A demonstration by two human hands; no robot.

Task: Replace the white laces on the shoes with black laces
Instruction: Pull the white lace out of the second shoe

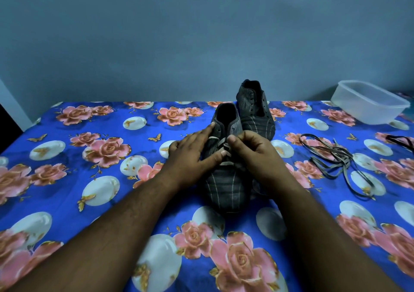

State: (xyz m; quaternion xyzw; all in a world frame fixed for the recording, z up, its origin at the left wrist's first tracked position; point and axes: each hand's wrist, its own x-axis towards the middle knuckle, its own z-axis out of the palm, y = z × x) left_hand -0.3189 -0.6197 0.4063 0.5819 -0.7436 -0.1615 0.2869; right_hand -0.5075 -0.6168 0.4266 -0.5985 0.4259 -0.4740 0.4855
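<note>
- Head view: I see both my forearms reaching in from the bottom edge toward a dark striped shoe (224,179) standing on a surface (89,179) covered in blue cloth printed with pink roses and white ovals.
- This near shoe points its toe toward me and its opening away; pale lace (226,163) crossings show over its tongue, between my two hands.
- My left hand (192,155) lies on the shoe's left flank with fingers straight and spread, the forefinger reaching up along the collar and the thumb touching the lace area; it grips nothing.
- My right hand (251,150) is curled over the shoe's right side, thumb and fingertips brought together at a lace crossing, pinching it as far as I can judge; the exact strand is hidden under the fingers.
- A second dark shoe (255,110) stands just behind and to the right of the first, touching or nearly touching it; I cannot tell which. Its eyelets look bare.
- To the right, well apart from the shoes, a loose tangle of dark laces (336,161) lies on the cloth.
- Another dark strand (401,139) lies at the right edge, partly cut off.
- A clear plastic tub (369,103) sits at the far right, near the grey-blue wall (179,33).
</note>
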